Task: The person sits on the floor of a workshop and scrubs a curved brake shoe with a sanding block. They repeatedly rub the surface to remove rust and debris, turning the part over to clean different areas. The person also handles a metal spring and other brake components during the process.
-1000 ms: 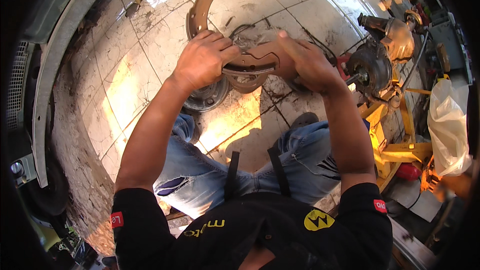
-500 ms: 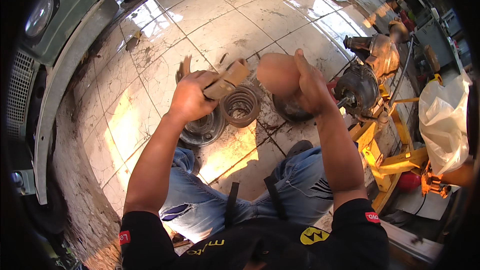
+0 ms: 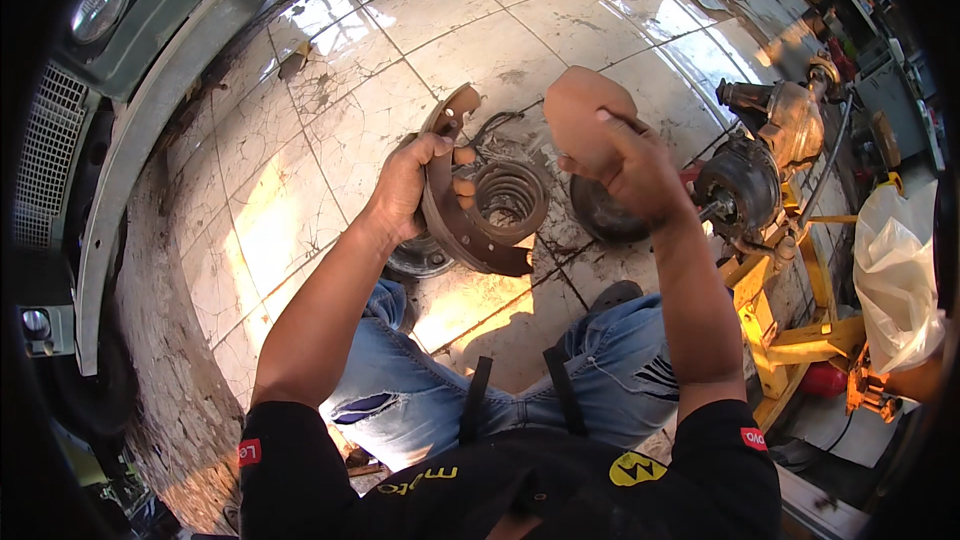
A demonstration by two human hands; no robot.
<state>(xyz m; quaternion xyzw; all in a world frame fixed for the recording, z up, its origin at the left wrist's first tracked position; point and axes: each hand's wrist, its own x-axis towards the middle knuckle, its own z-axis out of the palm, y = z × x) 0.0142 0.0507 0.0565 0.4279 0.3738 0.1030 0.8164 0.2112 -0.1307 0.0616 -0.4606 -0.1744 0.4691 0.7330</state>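
My left hand (image 3: 402,188) grips a curved brake shoe (image 3: 447,202) at its left side, thumb on the rim and fingertips showing inside the arc. The shoe is tilted, its concave side toward the right. My right hand (image 3: 635,168) is closed on a rounded, reddish-brown flat piece of sandpaper (image 3: 588,112), raised apart from the shoe. Beneath the hands, a rusty coil spring (image 3: 535,205) stands on the floor. A round metal part (image 3: 415,258) lies partly hidden behind the shoe, and a dark drum (image 3: 603,218) sits below my right hand.
To the right, a dirty axle assembly (image 3: 795,125) with a dark drum (image 3: 738,180) stands by a yellow metal stand (image 3: 755,315). A white plastic bag (image 3: 897,280) hangs beside it. At left is a vehicle front with a grey bumper (image 3: 150,130). Cracked tiles (image 3: 350,90) cover the floor.
My left hand has turned the brake shoe so its side and full arc now face up. The right hand has turned, lifting the sandpaper slightly. The whole view has shifted a little.
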